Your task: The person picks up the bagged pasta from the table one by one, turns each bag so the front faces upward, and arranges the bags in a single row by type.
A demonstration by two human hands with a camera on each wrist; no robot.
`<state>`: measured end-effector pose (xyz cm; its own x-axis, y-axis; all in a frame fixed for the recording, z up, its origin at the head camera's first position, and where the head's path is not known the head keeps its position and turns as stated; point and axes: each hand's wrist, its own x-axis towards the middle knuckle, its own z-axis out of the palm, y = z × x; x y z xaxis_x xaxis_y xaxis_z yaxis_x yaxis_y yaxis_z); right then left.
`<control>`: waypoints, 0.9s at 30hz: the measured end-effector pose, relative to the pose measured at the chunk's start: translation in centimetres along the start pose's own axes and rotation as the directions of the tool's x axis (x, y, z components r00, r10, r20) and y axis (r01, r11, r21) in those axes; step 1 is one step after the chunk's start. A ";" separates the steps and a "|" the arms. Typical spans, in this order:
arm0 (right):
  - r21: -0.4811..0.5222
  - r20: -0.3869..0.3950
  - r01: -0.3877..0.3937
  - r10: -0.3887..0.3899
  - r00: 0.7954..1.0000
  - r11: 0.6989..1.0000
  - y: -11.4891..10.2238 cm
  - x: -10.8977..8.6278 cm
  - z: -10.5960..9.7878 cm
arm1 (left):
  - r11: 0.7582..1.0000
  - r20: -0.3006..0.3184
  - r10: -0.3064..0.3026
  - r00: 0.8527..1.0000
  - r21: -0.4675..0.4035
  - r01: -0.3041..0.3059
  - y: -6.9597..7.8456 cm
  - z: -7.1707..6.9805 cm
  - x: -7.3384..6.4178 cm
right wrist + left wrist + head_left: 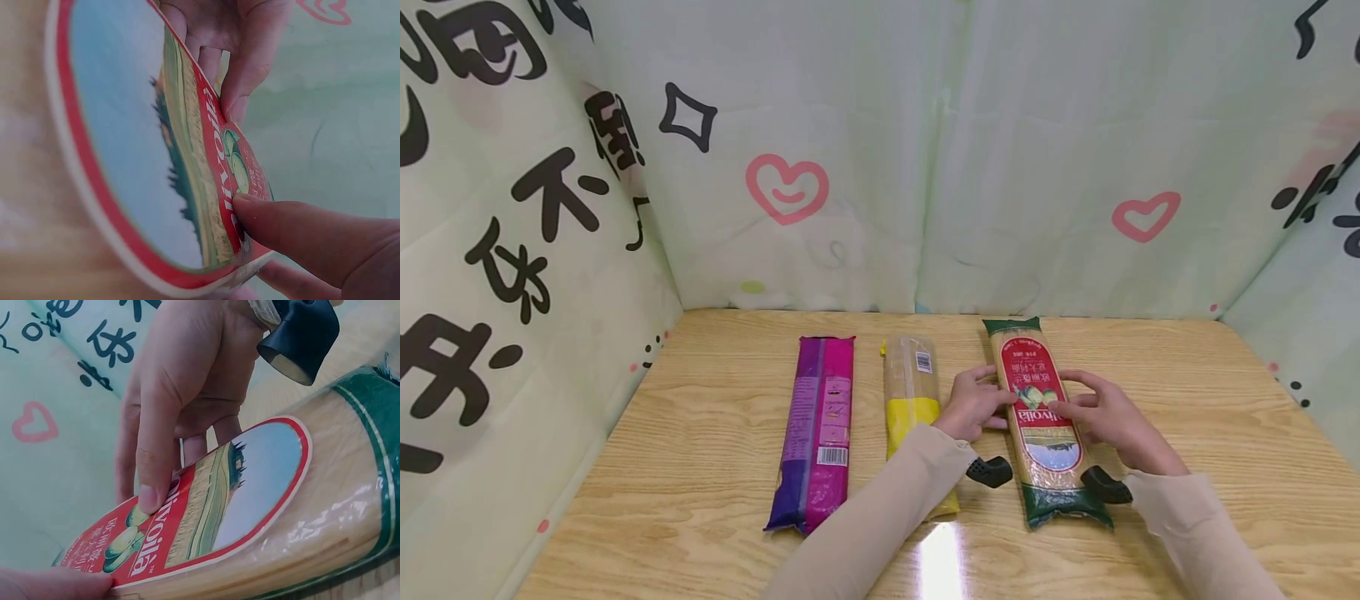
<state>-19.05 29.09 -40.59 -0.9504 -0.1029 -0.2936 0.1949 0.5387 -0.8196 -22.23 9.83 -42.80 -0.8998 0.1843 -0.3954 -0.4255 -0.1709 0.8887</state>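
Note:
A long clear pack of spaghetti (1051, 437) with green ends and a red "Olivoilà" label lies slightly slanted, right of the table's middle. My left hand (973, 407) grips its left edge, thumb on the label and fingers lower down the side. From the opposite edge my right hand (1118, 423) holds the same pack, its thumb also on the label. The right hand (181, 381) shows across the pack in the left wrist view, with the left thumb (56, 584) at the near edge. In the right wrist view, the right thumb (294, 234) presses beside the printed olives.
Left of the spaghetti lies a yellow and clear pack (912, 412), partly covered by the left forearm. Farther left is a purple and pink pack (816, 433). The wooden table (692, 467) is bounded by a printed curtain (865, 250) at the back and sides.

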 end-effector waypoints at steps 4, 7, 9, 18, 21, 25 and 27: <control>-0.015 0.004 -0.009 0.009 1.000 1.000 0.1 0.1 0.0 | 1.000 0.007 0.003 1.000 0.010 -0.003 -0.1 0.0 0.1; -0.036 0.003 -0.016 0.016 1.000 0.999 0.1 0.1 -0.1 | 0.999 0.004 0.006 1.000 0.033 -0.006 0.0 0.0 0.1; -0.051 0.001 -0.020 0.020 1.000 0.998 0.1 0.1 -0.1 | 0.999 -0.003 0.005 1.000 0.047 -0.005 0.1 0.0 0.1; -0.152 -0.009 0.028 -0.030 1.000 0.988 -0.2 -0.7 -1.3 | 0.990 -0.019 0.078 0.997 0.115 -0.075 0.7 -0.8 -0.3; -0.160 -0.025 0.058 -0.063 0.998 0.985 -0.6 -1.0 -1.7 | 0.987 -0.014 0.100 0.995 0.132 -0.097 1.2 -1.3 -0.5; -0.161 -0.030 0.076 -0.082 0.996 0.984 -1.4 -1.2 -1.9 | 0.984 0.020 0.122 0.992 0.129 -0.124 1.9 -2.1 -0.7; -0.157 -0.025 0.085 -0.090 0.996 0.984 -1.8 -1.2 -1.8 | 0.981 0.046 0.137 0.989 0.130 -0.142 2.1 -2.6 -0.8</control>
<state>-18.69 29.72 -37.92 -0.9698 -0.1303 -0.2062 0.0728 0.6522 -0.7545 -22.65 6.84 -41.23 -0.9443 0.2038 -0.2585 -0.2771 -0.0685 0.9584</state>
